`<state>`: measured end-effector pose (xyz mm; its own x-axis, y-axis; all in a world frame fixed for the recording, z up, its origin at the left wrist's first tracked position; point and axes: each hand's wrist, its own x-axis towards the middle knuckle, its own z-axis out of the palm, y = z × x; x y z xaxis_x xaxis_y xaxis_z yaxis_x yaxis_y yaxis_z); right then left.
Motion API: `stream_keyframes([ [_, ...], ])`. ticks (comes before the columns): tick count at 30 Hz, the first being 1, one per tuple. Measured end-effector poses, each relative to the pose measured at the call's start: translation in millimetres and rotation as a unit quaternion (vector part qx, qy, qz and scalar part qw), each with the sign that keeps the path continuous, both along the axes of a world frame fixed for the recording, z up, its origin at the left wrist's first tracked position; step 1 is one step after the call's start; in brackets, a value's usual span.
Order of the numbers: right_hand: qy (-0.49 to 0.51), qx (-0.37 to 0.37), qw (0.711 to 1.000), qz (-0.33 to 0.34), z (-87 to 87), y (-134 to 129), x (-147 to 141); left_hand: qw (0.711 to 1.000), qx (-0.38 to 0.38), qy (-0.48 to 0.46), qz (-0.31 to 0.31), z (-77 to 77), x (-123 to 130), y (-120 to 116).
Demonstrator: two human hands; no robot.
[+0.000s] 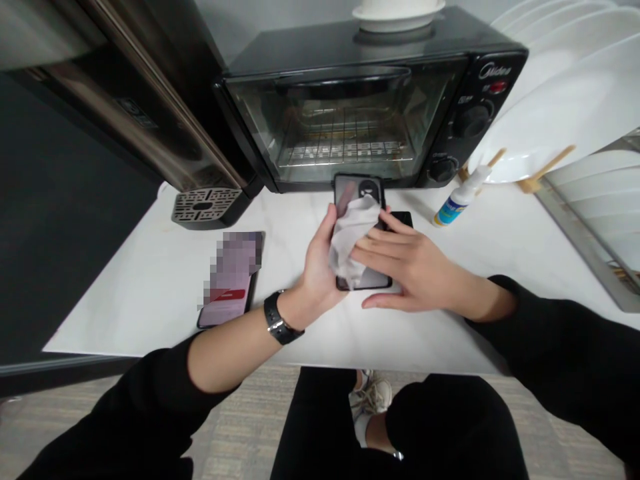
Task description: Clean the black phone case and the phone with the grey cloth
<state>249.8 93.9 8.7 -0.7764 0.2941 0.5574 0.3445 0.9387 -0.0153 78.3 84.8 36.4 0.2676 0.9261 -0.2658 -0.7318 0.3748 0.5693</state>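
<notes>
Marble-look white desk [125, 307] runs across the frame, with everything happening dead centre. Left hand [321, 267] has hold of a dark-cased phone [349, 189], thumb along its left edge, so that one's the closer hand. Right hand [413, 263] comes in from the right, fingers stretched over a pale cloth [353, 230] on the phone's back, thumb hanging free; can't tell if it's gripping the cloth or just lying on it. Key bit is the angle: the phone's long axis goes pretty much up and down the frame, camera end up top, while the right fingers point leftward across it. Some flat black thing [402, 218] pokes out right of the phone, no idea what. Further out: white-topped bottle [453, 204] right of centre, second phone [233, 277] on the left, toaster oven [345, 173] up top, plates [575, 100] upper right.
</notes>
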Motion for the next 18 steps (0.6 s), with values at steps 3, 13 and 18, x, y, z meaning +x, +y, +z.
stream_keyframes([
  [3, 0.021, 0.025, 0.999, 0.042, 2.6, -1.0, 0.5, 0.998, 0.036, 0.006, 0.043, 5.7, -4.1, 3.1],
  [13, -0.001, -0.027, 0.999, -0.032, -6.3, 9.0, -0.5, 0.999, -0.004, 0.032, 0.014, -6.6, 4.7, 2.5],
  [18, 0.033, 0.009, 0.999, 0.004, -1.0, 5.1, 0.6, 0.997, 0.058, 0.004, 0.055, 3.6, -0.9, 5.8],
])
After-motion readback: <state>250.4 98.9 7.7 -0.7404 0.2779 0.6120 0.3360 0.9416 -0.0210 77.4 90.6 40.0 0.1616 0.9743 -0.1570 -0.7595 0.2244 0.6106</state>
